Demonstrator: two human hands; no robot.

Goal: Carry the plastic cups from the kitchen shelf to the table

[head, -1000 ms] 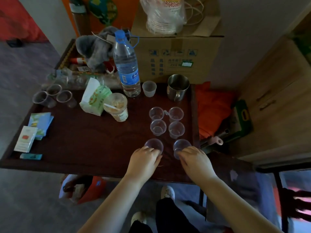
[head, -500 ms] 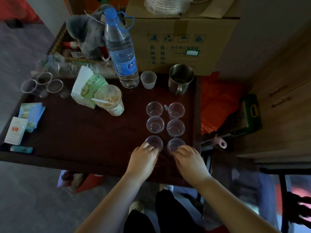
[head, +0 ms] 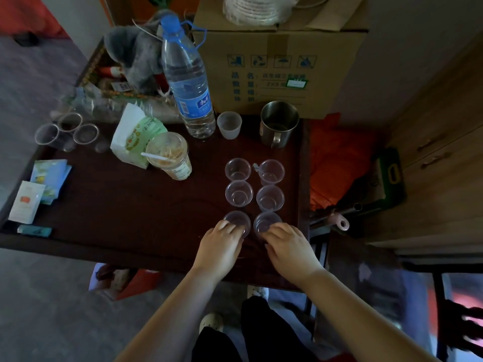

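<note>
Several clear plastic cups stand in two columns on the dark wooden table (head: 117, 212). My left hand (head: 219, 246) grips the nearest left cup (head: 236, 220), fingers wrapped around its near side. My right hand (head: 287, 246) grips the nearest right cup (head: 265, 222) the same way. Both cups rest upright on the table top. Behind them stand a middle left cup (head: 239, 193), a middle right cup (head: 270, 198), a far left cup (head: 237, 169) and a far right cup (head: 271, 171).
A water bottle (head: 187, 82), a frosted cup (head: 229, 124), a steel mug (head: 279, 124), a used drink cup (head: 168, 155) and a tissue pack (head: 133, 134) stand further back. Three clear cups (head: 68, 131) sit at far left. A cardboard box (head: 282, 66) is behind.
Both hands slid the two nearest cups a little forward and closer together, up against the rows of cups. The view moved closer to the table.
</note>
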